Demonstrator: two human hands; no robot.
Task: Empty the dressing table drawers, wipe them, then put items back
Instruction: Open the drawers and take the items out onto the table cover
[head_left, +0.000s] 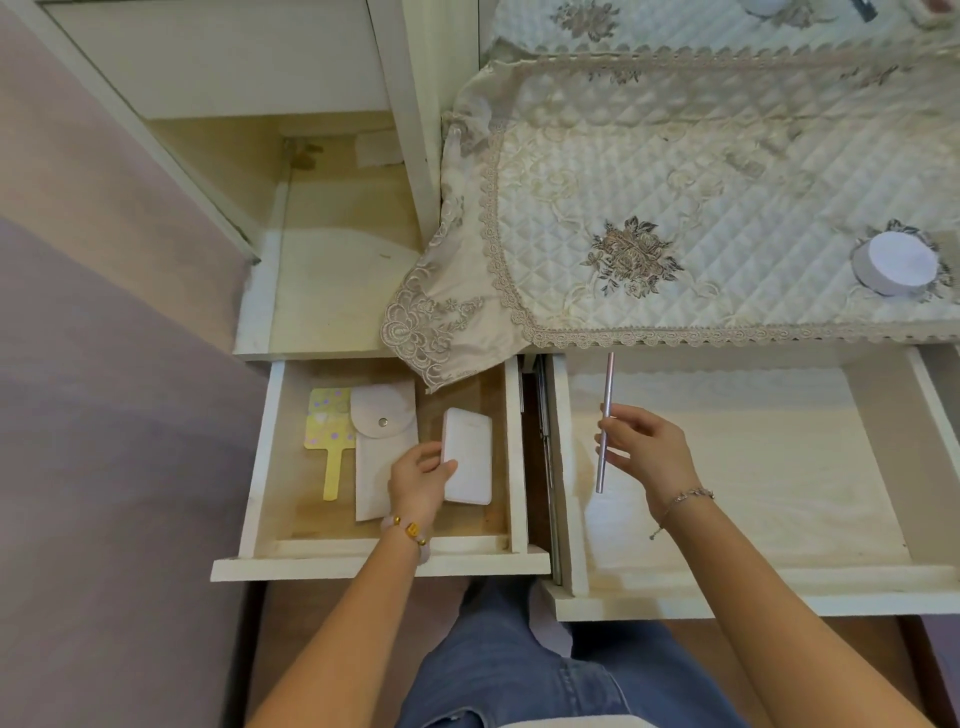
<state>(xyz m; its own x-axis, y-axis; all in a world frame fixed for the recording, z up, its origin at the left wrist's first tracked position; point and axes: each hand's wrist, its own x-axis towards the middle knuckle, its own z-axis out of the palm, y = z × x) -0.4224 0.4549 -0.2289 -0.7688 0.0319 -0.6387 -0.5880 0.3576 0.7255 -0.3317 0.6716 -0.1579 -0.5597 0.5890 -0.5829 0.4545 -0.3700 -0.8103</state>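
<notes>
Inside the left grip (415, 483) a white case (470, 457) is being clamped, and a pink stick (606, 389) inside the right grip (649, 452).

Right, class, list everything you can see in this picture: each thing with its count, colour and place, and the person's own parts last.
left drawer: 1, white, pulled open
right drawer: 1, white, pulled open
paddle card: 1, perhaps 2 overlapping, yellow with purple spots, left drawer, far left
snap pouch: 1, white, left drawer, beside the card
flat case: 1, white, left drawer, in the left hand's grip
metallic stick: 1, pink, over the right drawer, in the right hand's grip
table cover: 1, cream quilted lace, tabletop
round jar: 1, white, on the cover, right
cabinet: 1, white, open, left
beaded bracelet: 1, pink and gold, left wrist
chain bracelet: 1, silver, right wrist
jeans: 1, blue, bottom
left hand: 1
right hand: 1
</notes>
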